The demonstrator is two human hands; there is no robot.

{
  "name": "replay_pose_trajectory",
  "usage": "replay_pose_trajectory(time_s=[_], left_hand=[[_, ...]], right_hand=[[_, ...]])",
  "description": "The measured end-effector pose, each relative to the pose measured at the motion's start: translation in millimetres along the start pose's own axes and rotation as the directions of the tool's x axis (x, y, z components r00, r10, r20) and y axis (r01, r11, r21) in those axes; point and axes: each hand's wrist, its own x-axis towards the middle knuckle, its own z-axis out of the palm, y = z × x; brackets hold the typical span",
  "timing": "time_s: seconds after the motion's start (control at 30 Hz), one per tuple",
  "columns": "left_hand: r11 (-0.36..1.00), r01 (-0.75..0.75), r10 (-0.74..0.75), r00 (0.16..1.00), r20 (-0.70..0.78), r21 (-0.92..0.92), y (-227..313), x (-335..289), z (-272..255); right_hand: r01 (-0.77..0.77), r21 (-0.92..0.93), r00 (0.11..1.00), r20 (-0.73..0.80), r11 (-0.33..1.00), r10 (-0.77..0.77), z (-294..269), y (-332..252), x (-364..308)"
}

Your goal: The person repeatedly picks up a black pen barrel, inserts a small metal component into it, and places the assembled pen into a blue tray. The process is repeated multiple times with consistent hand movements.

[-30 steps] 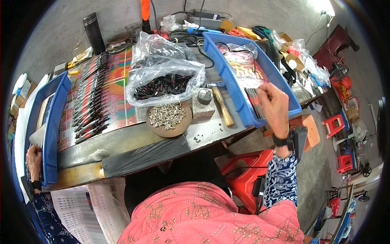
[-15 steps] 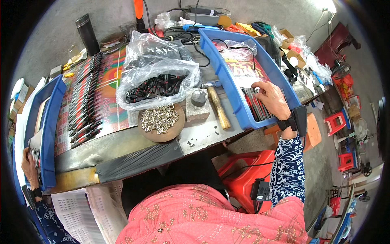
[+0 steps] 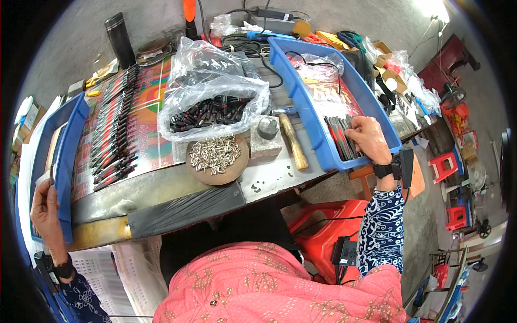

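Observation:
My left hand (image 3: 46, 211) is raised over the near end of the left blue tray (image 3: 65, 215), fingers pinched round a small thin piece I cannot make out. My right hand (image 3: 370, 140) reaches into the near end of the right blue tray (image 3: 318, 141). Its curled fingertips press together at a row of slim grey, black and red strips (image 3: 338, 141); whether one is gripped is hidden. Between the trays lie a long row of red-and-black pen-like pieces (image 3: 112, 124), an open plastic bag (image 3: 171, 105) of short black-and-red parts (image 3: 212, 114), and a round dish (image 3: 237, 171) of small metal sleeves (image 3: 214, 153).
A stone block (image 3: 265, 144) with a dark metal cylinder on top and a wooden-handled hammer (image 3: 293, 142) lie beside the right tray. A black bottle (image 3: 119, 40) and tangled cables (image 3: 245, 44) are at the back. A red stool (image 3: 323, 218) stands below the table edge.
My left hand has risen out of the left tray with its fingers pinched. My right hand has shifted slightly right and down over the strips, its fingers more curled.

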Motion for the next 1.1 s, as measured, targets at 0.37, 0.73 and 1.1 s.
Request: replay_pose_trajectory(time_s=[0.37, 0.73, 1.1], left_hand=[[0.959, 0.002, 0.028, 0.994, 0.104, -0.285, 113.6, -46.8, 63.8], [0.650, 0.416, -0.123, 0.883, 0.452, -0.636, 173.7, -89.6, 97.8], [0.458, 0.585, -0.112, 0.785, 0.609, -0.669, 176.5, -112.0, 124.3]], right_hand=[[0.278, 0.151, 0.869, -0.460, 0.949, -0.181, 13.1, -96.4, -59.5], [0.036, 0.801, 0.922, 0.204, 0.597, -0.330, 99.4, -192.2, -108.7], [-0.115, 0.857, 0.766, 0.398, 0.502, -0.505, 142.0, -220.2, -124.5]])
